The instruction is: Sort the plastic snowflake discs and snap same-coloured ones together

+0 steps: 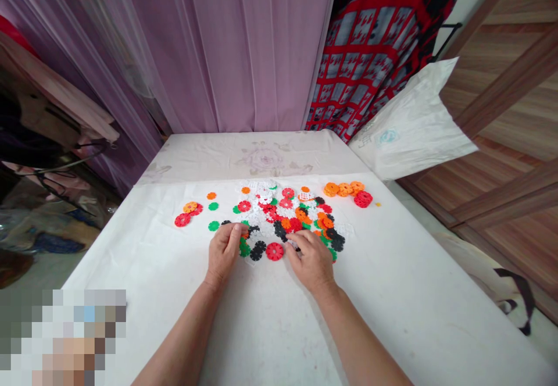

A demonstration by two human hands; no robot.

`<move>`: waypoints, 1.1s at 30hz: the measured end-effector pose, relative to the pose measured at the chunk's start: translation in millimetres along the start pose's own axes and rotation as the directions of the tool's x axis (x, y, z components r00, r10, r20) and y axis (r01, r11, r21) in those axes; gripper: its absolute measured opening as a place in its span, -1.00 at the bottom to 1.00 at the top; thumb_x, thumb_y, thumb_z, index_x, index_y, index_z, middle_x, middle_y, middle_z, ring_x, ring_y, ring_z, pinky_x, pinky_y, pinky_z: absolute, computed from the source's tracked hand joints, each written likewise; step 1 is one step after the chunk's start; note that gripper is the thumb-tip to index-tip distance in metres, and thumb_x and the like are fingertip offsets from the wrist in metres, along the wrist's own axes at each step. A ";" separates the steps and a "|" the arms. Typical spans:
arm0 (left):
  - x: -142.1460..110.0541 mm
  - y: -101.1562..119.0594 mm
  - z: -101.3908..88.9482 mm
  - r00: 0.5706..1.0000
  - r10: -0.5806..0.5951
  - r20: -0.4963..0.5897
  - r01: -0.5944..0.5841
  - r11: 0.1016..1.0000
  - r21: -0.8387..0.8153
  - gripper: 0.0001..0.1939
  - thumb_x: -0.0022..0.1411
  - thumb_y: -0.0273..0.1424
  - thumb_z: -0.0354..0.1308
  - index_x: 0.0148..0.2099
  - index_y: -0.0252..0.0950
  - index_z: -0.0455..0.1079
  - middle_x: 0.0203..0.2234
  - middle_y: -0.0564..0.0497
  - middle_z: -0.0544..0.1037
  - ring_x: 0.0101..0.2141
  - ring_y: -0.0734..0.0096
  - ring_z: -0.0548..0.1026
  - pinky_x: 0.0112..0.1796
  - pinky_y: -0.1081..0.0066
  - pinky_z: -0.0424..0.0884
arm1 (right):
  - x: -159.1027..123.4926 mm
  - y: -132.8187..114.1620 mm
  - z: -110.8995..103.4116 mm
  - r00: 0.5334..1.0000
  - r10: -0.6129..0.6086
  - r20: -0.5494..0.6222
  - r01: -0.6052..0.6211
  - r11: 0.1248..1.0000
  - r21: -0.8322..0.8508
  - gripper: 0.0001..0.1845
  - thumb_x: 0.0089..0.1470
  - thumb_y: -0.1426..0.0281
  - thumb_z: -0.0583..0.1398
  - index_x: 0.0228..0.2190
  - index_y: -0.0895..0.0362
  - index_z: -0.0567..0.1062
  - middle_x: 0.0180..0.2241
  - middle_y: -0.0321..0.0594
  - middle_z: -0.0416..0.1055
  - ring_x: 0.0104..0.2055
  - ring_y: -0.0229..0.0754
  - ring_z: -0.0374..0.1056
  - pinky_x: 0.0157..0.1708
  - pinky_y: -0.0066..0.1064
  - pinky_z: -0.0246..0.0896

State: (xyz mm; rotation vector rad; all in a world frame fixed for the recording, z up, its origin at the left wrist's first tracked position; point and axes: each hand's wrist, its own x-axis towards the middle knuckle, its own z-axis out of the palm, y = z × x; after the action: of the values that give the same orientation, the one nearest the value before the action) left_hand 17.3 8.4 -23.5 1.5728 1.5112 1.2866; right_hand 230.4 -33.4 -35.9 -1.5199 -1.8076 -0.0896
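Observation:
Notched plastic discs in white, red, green, black and orange lie in a loose pile (272,211) on a white-covered table (270,316). My left hand (224,251) is at the pile's near left edge, beside a green disc (244,249). Its thumb rests against the curled fingers, and whatever they hold is hidden. My right hand (313,258) reaches over the near right part, fingers bent and thumb apart, above dark and pale discs. Between both hands lies a red disc (274,252), next to a black disc (258,250).
Stacked orange discs (344,189) and red discs (363,199) sit at the right. A few red and orange discs (182,220) lie on the left. A white bag (418,124) stands by the table's right far edge. Purple curtains (244,49) hang behind.

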 end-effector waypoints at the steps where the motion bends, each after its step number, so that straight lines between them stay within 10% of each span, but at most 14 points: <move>1: 0.2 0.9 -0.1 1.000 -0.007 -0.006 0.006 1.000 -0.012 -0.53 0.27 -0.01 -0.03 -0.35 -0.26 0.50 -0.41 -0.05 0.59 -0.33 0.30 0.54 -0.21 0.30 0.47 | 1.2 5.7 0.6 1.000 0.015 -0.021 -0.015 1.000 -0.015 -0.79 0.19 0.36 0.13 -0.28 0.07 0.58 -0.30 -0.20 0.51 -0.25 -0.16 0.40 -0.20 -0.36 0.28; 7: 1.2 4.8 -0.8 0.996 -0.082 -0.029 0.078 0.991 -0.110 -0.50 0.24 0.02 -0.01 -0.34 -0.29 0.50 -0.41 -0.06 0.60 -0.33 0.29 0.55 -0.23 0.31 0.48 | 14.4 31.9 2.1 0.991 0.098 -0.095 -0.111 0.985 -0.135 -0.78 0.13 0.37 0.15 -0.28 0.08 0.61 -0.27 -0.15 0.51 -0.22 -0.10 0.35 -0.16 -0.27 0.25; 16: 1.8 2.9 0.4 0.996 -0.086 -0.034 0.081 0.989 -0.122 -0.49 0.24 0.05 -0.03 -0.35 -0.28 0.49 -0.41 -0.05 0.60 -0.32 0.28 0.54 -0.20 0.29 0.48 | 29.8 8.8 3.6 0.981 0.032 0.192 0.002 0.985 -0.174 -0.78 0.14 0.37 0.18 -0.22 -0.06 0.61 -0.04 -0.25 0.48 0.04 0.00 0.22 -0.05 -0.18 0.10; 27: 2.2 1.1 1.7 0.997 -0.070 -0.027 0.066 0.991 -0.113 -0.49 0.24 0.04 -0.02 -0.35 -0.28 0.49 -0.42 -0.05 0.59 -0.34 0.30 0.54 -0.21 0.30 0.48 | 21.2 30.4 -4.8 0.987 0.158 0.025 -0.145 0.949 -0.281 -0.82 0.10 0.42 0.19 -0.43 0.04 0.62 -0.18 -0.23 0.57 -0.12 -0.05 0.32 -0.19 -0.25 0.12; 33: 2.3 0.9 1.4 0.997 -0.071 -0.025 0.068 0.993 -0.100 -0.48 0.24 0.05 -0.02 -0.35 -0.28 0.49 -0.42 -0.05 0.60 -0.34 0.29 0.54 -0.23 0.29 0.48 | 36.1 23.2 0.6 0.993 0.053 0.106 -0.032 0.981 -0.192 -0.71 0.14 0.45 0.13 -0.16 0.06 0.59 -0.06 -0.16 0.52 -0.04 -0.04 0.33 -0.01 -0.20 0.17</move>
State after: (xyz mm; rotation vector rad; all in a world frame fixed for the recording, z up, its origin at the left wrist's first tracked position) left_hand 18.7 10.7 -22.6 1.4328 1.4830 1.3290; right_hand 250.1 3.1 -24.8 -1.7261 -1.8974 -0.1637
